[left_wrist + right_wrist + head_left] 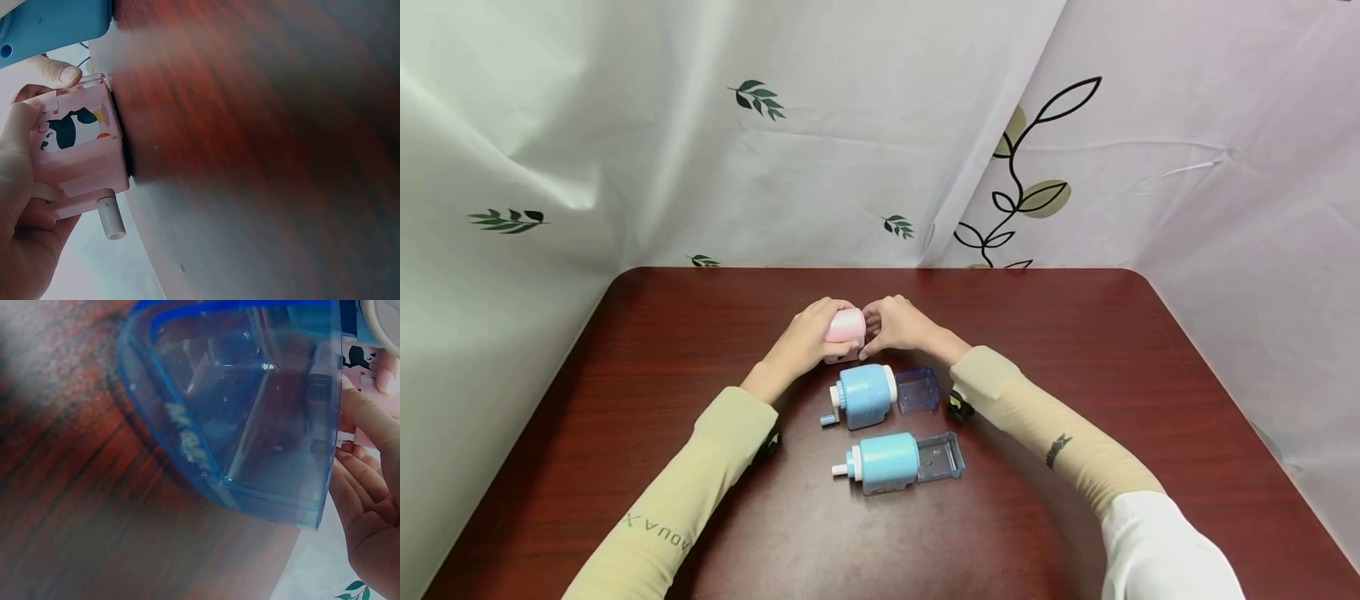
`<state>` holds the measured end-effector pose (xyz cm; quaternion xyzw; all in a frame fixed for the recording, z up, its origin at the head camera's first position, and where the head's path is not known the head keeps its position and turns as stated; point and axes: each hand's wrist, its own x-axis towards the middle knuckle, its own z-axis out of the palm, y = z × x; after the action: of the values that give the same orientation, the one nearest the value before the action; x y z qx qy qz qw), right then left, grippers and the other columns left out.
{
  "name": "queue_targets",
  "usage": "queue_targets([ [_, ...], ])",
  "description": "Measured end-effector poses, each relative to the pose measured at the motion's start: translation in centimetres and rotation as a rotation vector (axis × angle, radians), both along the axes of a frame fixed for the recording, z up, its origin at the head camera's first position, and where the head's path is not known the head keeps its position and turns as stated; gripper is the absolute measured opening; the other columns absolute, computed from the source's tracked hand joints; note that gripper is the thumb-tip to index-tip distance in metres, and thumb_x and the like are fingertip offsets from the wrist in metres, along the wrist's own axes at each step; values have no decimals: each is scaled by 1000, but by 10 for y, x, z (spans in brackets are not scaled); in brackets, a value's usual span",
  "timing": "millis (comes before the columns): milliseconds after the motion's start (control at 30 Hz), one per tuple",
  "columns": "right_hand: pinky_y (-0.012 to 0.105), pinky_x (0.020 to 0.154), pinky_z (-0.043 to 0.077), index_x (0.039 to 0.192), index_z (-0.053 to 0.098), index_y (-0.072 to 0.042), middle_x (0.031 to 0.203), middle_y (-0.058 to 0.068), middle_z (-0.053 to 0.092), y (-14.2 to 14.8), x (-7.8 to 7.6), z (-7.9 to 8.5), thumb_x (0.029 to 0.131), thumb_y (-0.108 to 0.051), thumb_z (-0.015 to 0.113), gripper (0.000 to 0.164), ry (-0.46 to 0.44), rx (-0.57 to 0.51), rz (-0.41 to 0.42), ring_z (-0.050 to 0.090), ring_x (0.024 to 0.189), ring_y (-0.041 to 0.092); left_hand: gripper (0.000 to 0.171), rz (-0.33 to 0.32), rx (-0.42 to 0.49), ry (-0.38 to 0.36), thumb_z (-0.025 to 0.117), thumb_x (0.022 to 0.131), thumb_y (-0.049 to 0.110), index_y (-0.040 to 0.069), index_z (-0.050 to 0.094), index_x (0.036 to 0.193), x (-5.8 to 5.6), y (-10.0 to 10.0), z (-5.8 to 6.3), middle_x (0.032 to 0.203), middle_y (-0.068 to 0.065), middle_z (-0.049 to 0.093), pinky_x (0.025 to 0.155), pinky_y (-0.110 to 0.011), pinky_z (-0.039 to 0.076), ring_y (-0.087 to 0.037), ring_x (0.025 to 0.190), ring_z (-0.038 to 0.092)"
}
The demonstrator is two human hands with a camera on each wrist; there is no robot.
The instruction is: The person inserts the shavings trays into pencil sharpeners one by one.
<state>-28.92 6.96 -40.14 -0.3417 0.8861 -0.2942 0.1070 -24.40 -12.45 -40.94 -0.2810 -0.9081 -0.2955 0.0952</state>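
My left hand [807,335] grips a pink crank pencil sharpener [847,326] from its left side, at the back of the two blue ones. A penguin picture and a white crank knob [112,219] show on it in the left wrist view. At the sharpener's right end, my right hand [901,323] pinches the clear pink drawer [94,81] between thumb and fingers. Only a narrow edge of that drawer shows beyond the body. Part of the sharpener is hidden behind my fingers.
Nearer on the brown table [760,533] lies a blue sharpener [865,396] with its dark-blue clear drawer [917,392] out to the right. In front of it is a light-blue sharpener [889,461] with a grey clear drawer [942,457] pulled out. A white curtain [820,183] hangs behind.
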Motion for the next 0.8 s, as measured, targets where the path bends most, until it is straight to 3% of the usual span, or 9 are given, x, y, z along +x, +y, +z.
queue_targets([
  [500,22,68,48,93,66,-11,80,-4,69,-6,1,5,57,-34,84,47,99,88,30,59,69,-1,49,-1,-5,-8,72,76,28,7,52,116,3,0,1,107,-10,55,79,-44,44,-25,93,47],
  [800,26,68,47,95,65,-11,80,-5,68,-7,-1,5,57,-39,83,50,160,136,42,57,70,2,50,-12,-14,6,71,77,29,6,51,116,2,-1,1,107,-11,55,80,-44,43,-25,93,47],
])
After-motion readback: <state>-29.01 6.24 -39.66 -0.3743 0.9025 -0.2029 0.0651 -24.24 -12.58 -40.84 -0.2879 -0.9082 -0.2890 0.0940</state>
